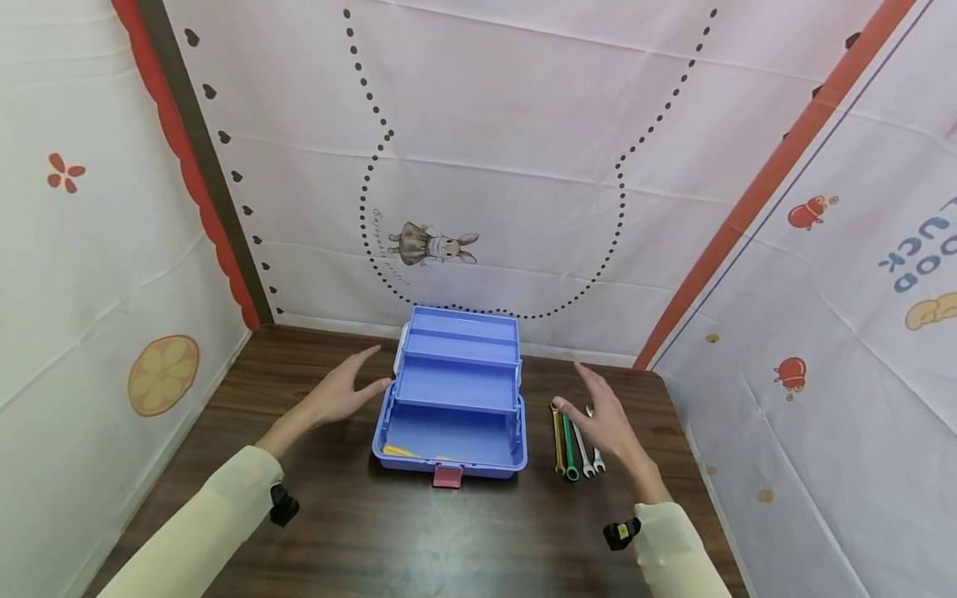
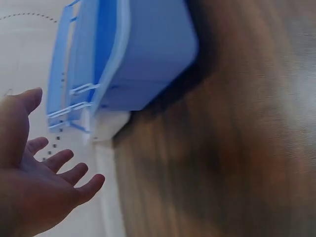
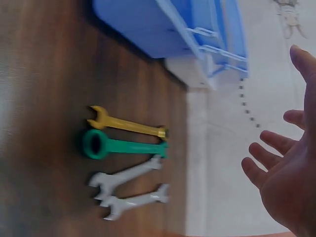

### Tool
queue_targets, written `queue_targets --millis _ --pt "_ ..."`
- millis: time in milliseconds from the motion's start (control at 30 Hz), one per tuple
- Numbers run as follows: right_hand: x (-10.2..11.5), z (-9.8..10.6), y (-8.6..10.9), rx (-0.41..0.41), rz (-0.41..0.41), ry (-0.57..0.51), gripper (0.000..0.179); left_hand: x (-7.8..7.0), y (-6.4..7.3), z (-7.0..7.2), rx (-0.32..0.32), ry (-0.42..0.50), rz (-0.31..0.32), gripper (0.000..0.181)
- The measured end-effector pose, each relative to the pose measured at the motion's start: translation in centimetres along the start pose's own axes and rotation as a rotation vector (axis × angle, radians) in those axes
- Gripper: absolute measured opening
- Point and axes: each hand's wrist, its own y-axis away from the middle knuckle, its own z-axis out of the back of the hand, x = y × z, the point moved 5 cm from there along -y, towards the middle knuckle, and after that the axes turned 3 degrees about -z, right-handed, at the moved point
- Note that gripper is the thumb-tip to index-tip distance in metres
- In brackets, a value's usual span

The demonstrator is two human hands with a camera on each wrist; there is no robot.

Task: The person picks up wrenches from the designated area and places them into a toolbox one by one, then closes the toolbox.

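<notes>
A blue toolbox stands on the table with its lid up and its trays folded out toward the back. Something yellow lies in the front left of its bottom compartment. My left hand hovers at the toolbox's left side, fingers extended and holding nothing. On the other side my right hand is held over the wrenches, also with nothing in it. Those lie side by side: a yellow wrench, a green wrench and two silver wrenches, one beside the other.
The dark wooden table is bounded by a printed white cloth behind and cloth walls at left and right. A red latch hangs at the toolbox's front. Black wrist cameras sit on both sleeves.
</notes>
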Motion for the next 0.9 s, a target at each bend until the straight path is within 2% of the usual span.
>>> queue_targets --millis 167,267,467,767,900 --pt "-2.1 -3.1 0.9 0.014 -0.084 -0.101 0.085 1.3 1.3 -2.0 0.044 0.167 0.019 0.077" --pt "-3.3 -4.6 1.3 0.018 -0.133 -0.154 0.083 1.8 1.7 -2.9 0.067 0.234 0.048 0.077" --pt "-4.8 -6.8 1.9 0.019 -0.215 -0.246 0.083 2.8 2.1 -4.4 0.096 0.252 0.092 0.072" --pt "-5.6 -8.2 1.8 -0.01 -0.249 -0.223 0.078 3.8 1.8 -5.7 0.124 0.402 0.128 0.067" --pt "-5.8 -8.4 1.8 -0.024 -0.259 -0.207 0.075 3.9 1.6 -6.3 0.169 0.535 0.176 0.066"
